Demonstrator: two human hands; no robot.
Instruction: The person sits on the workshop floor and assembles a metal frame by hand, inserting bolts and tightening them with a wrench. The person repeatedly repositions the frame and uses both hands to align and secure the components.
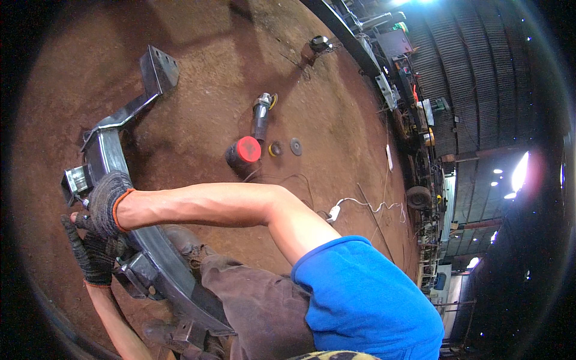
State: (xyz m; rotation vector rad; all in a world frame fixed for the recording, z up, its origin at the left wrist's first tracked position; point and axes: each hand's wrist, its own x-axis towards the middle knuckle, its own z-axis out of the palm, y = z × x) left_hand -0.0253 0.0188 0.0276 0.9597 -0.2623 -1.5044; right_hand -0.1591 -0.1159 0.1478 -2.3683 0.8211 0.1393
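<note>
A long bent beam of dark steel (109,154) with brackets lies along my legs; its far end carries an upright plate with holes (161,71). My right hand (108,201), in a dark knit glove with an orange cuff, rests over the beam beside a box-shaped bracket (76,179). Its fingers curl down toward a small shiny metal part; what they grip is partly hidden. Just below, my left hand (93,255), gloved too, has at least one finger stretched out straight. The two hands meet near the fingertips, next to the beam's outer side.
On the brown floor lie an angle grinder (261,117), a dark can with a red top (248,149), a yellow-rimmed disc (275,149) and a grey disc (295,146). A white socket (334,213) with a cord lies farther right. A wheel (418,198) and cluttered racks line the shed's side.
</note>
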